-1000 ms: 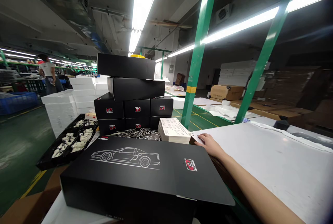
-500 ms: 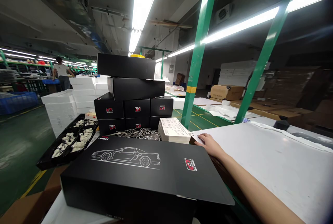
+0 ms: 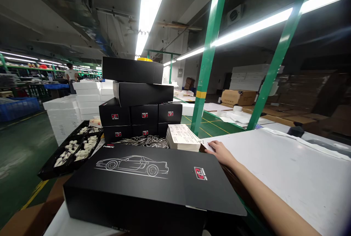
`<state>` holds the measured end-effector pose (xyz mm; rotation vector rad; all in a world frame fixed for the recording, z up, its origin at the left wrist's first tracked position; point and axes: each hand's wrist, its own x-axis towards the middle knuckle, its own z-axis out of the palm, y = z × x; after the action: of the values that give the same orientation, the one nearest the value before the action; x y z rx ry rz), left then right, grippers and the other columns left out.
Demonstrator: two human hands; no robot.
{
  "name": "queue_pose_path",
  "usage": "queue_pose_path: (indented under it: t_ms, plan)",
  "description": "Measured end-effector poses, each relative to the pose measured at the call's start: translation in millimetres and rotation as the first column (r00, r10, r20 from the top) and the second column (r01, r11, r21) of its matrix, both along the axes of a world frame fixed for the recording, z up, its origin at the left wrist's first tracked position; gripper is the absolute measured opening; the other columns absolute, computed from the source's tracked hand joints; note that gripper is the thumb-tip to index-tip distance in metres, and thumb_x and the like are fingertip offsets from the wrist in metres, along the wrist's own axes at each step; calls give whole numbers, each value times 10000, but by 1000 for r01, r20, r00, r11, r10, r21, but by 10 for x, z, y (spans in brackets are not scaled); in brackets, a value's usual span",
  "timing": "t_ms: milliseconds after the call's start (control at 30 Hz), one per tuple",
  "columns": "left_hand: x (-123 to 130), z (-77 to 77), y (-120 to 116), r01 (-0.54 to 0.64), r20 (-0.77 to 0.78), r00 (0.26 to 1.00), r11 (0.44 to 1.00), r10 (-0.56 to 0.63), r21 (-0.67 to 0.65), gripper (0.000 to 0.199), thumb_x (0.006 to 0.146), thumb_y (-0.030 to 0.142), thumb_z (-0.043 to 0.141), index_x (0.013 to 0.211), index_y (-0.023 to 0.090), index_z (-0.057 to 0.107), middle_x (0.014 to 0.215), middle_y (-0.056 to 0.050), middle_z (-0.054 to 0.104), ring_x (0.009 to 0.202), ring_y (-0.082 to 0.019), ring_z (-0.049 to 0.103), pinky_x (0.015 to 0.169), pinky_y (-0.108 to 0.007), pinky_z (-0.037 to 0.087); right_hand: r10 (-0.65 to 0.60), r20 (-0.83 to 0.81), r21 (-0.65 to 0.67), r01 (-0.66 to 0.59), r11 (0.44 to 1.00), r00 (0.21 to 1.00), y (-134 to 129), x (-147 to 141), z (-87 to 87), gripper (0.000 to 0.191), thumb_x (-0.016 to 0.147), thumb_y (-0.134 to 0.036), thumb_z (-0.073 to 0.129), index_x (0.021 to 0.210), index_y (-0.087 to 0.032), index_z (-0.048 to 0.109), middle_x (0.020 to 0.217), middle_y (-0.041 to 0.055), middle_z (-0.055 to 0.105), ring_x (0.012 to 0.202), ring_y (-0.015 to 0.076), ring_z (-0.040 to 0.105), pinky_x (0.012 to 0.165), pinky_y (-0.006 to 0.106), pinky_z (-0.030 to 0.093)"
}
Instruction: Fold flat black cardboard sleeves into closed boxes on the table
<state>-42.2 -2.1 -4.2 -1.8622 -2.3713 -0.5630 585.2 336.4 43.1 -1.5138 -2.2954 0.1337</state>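
My right hand [image 3: 219, 152] rests at the near corner of the white-topped table [image 3: 290, 177], its fingers stretched out and holding nothing I can see. A large black carton [image 3: 131, 188] with a line drawing of a car lies in front of me, just left of that hand. Beyond it stands a stack of printed sheets or booklets [image 3: 183, 136], close to my fingertips. A heap of thin dark and pale cords or strips [image 3: 145, 141] lies beside the stack. My left hand does not show.
More black boxes [image 3: 142, 93] are piled behind the carton. At left sits a black divided tray [image 3: 71, 152] of small white parts, near white foam boxes [image 3: 61, 115]. A green post [image 3: 204, 78] rises past the stack. Another person [image 3: 71, 75] stands far left.
The distant person has shifted slightly to the right. My right hand and the carton stay where they were.
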Motion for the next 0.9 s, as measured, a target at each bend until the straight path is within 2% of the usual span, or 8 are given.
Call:
queue_pose_path:
  t_ms: [200, 300, 500, 733, 900]
  plan:
    - [1, 16, -14, 12, 44, 999, 1000, -12, -2, 526, 845, 474, 320, 994, 358, 811, 1040, 168, 815, 1175, -321, 721, 924, -481, 527, -10, 14, -6, 10, 1000, 1000, 14, 7, -20, 424, 967, -514, 555, 1175, -201, 750, 1367, 179, 676, 1331, 345, 592, 1095, 431, 499]
    - [20, 63, -14, 18, 60, 998, 1000, -17, -11, 518, 855, 478, 325, 995, 367, 811, 1035, 173, 813, 1179, -319, 720, 915, -482, 529, -13, 20, -7, 13, 1000, 1000, 25, 12, -29, 434, 964, -522, 559, 1190, -201, 746, 1377, 177, 670, 1339, 347, 587, 1095, 432, 498]
    - [90, 216, -51, 30, 98, 995, 999, -28, -17, 473, 818, 489, 374, 943, 354, 809, 1009, 162, 810, 1210, -337, 708, 909, -488, 525, -7, 17, -2, 7, 1000, 1000, 18, 12, -21, 428, 970, -537, 552, 1164, -211, 751, 1348, 170, 683, 1318, 338, 595, 1073, 419, 509]
    - [179, 438, -103, 114, 171, 980, 990, -97, -88, 482, 794, 409, 361, 909, 347, 825, 957, 162, 810, 1163, -311, 736, 784, -410, 556, -8, 10, 2, 8, 1000, 1000, 17, 11, -24, 418, 965, -523, 557, 1164, -212, 752, 1343, 168, 683, 1313, 339, 595, 1078, 419, 504]
    - [181, 409, -85, 61, 161, 986, 996, -51, -58, 515, 845, 448, 324, 939, 329, 816, 922, 161, 811, 1155, -288, 740, 876, -426, 560, -3, 14, -13, 3, 1000, 1000, 32, 18, -26, 462, 964, -521, 560, 1217, -178, 737, 1361, 192, 673, 1326, 353, 584, 1095, 434, 491]
